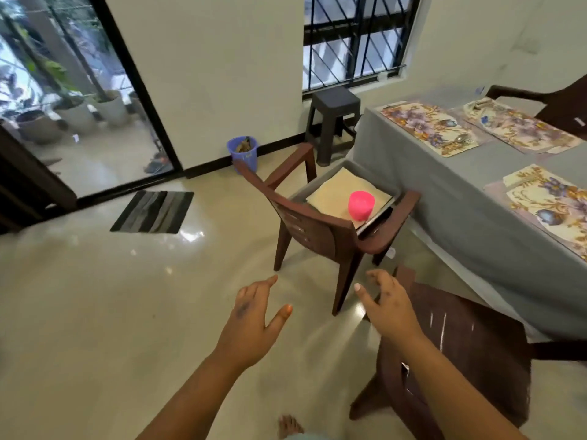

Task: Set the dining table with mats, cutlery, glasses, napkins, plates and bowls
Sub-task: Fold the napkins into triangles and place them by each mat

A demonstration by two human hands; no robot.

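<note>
- Pink plastic bowl (pixel 361 205), upturned, is sitting on the brown chair (pixel 317 230) seat beside the table (pixel 444 173).
- I am reaching, left hand (pixel 254 315) and right hand (pixel 389 304) spread, holding nothing.
- Probably light, rigid; I am planning a rim grip.

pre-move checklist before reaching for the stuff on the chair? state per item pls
1. Left hand free: ok, fingers spread, holding nothing.
2. Right hand free: ok, open, holding nothing.
3. Pink cup reachable: ok, it stands on the cream stack on the chair seat, uncovered.
4. Path to the seat: not ok from here, the chair's backrest faces the person, and a second chair stands close on the right.
5. Mats laid on the table: ok, three floral mats visible.
6. Cutlery at every mat: cannot tell; only the far-left mat clearly shows a spoon and fork.
</note>
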